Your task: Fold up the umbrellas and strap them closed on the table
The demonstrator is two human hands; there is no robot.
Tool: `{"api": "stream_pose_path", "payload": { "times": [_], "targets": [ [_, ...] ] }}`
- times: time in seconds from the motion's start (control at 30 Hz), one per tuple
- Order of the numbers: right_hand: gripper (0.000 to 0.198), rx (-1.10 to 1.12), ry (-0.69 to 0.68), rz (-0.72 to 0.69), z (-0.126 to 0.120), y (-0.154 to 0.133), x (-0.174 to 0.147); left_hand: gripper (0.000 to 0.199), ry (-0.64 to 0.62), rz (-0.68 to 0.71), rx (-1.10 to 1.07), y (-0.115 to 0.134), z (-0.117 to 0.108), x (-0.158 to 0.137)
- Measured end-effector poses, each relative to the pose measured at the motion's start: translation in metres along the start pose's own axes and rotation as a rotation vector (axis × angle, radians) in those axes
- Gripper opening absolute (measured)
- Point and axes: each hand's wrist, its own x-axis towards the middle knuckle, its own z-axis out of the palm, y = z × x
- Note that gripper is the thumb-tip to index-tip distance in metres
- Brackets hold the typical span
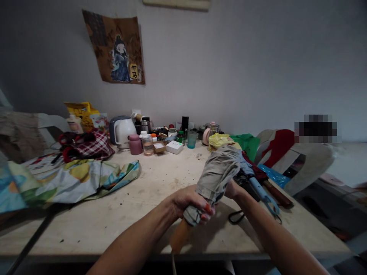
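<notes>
The folded grey umbrella (219,172) slants from 7 toward 1 o'clock; left hand (190,202) grips its lower end by the wooden handle (179,236), right hand (233,189) clasps mid-length.

left hand (190,202): clenched (fingers curled) | right hand (233,190): closed, partly hidden

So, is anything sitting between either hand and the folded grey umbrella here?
Nothing visible. The left hand wraps the grey umbrella near its wooden handle, and the right hand presses its far side, partly hidden by the fabric.
</notes>
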Motion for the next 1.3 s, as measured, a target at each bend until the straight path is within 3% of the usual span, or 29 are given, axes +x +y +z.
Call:
{"api": "stream_pose_path", "payload": {
  "times": [0.2, 0.33, 0.5, 0.6, 0.83, 0.97, 1.03, 1.23, 1.3],
  "targets": [
    [0.023, -0.081, -0.114, 0.046, -0.003, -0.003, -0.004, 0.036, 0.281, 0.115, 0.109, 0.008, -0.004, -0.002],
    [0.037, -0.115, -0.124, 0.083, 0.008, -0.012, -0.011, 0.034, 0.356, 0.208, 0.146, 0.014, -0.006, -0.006],
    [0.050, 0.065, -0.030, 0.122, 0.025, -0.021, -0.022, 0.038, 0.263, 0.236, -0.027, 0.024, -0.009, -0.016],
    [0.047, 0.093, 0.063, 0.069, 0.025, -0.027, -0.027, 0.041, 0.279, 0.269, -0.023, 0.027, -0.008, -0.017],
    [0.048, -0.072, 0.226, -0.005, 0.045, -0.046, -0.037, 0.029, 0.679, 0.412, 0.367, 0.016, 0.004, 0.001],
    [0.049, -0.228, 0.306, -0.063, 0.061, -0.053, -0.044, 0.020, 0.790, 0.411, 0.462, 0.014, 0.008, 0.006],
    [0.049, -0.230, 0.331, -0.082, 0.061, -0.054, -0.047, 0.023, 0.736, 0.396, 0.385, 0.016, 0.007, 0.003],
    [0.047, 0.140, 0.373, -0.029, 0.047, -0.044, -0.037, 0.040, 0.362, 0.367, 0.085, 0.026, 0.001, -0.016],
    [0.049, 0.160, 0.412, -0.014, 0.043, -0.035, -0.031, 0.042, 0.273, 0.366, 0.058, 0.025, 0.003, -0.018]
  ]
}}
